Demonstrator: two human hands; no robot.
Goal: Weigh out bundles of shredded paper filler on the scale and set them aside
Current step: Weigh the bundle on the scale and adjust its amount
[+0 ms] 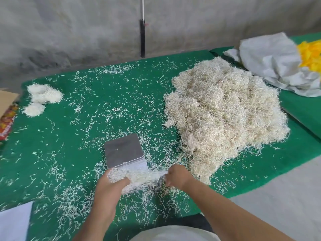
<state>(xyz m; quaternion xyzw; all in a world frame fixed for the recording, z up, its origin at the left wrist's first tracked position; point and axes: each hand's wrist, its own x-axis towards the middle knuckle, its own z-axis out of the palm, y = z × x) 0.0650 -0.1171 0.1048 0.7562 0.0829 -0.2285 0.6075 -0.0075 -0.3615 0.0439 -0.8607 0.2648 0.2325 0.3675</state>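
A small scale (124,149) with a bare steel platform sits on the green cloth near the front middle. Just in front of it, my left hand (108,190) grips a bundle of pale shredded paper (139,178). My right hand (176,176) pinches the right end of the same bundle, and strands stretch between the two hands. The bundle hides the scale's front edge. A large heap of shredded paper (224,112) lies to the right. Three small rounded bundles (44,95) rest at the far left of the cloth.
Loose shreds litter the green cloth (69,136). A crumpled grey sack (271,61) with yellow material (311,54) lies at the back right. A cardboard box (7,101) stands at the left edge. A white sheet (13,221) lies at the front left. A dark pole (142,37) leans on the wall.
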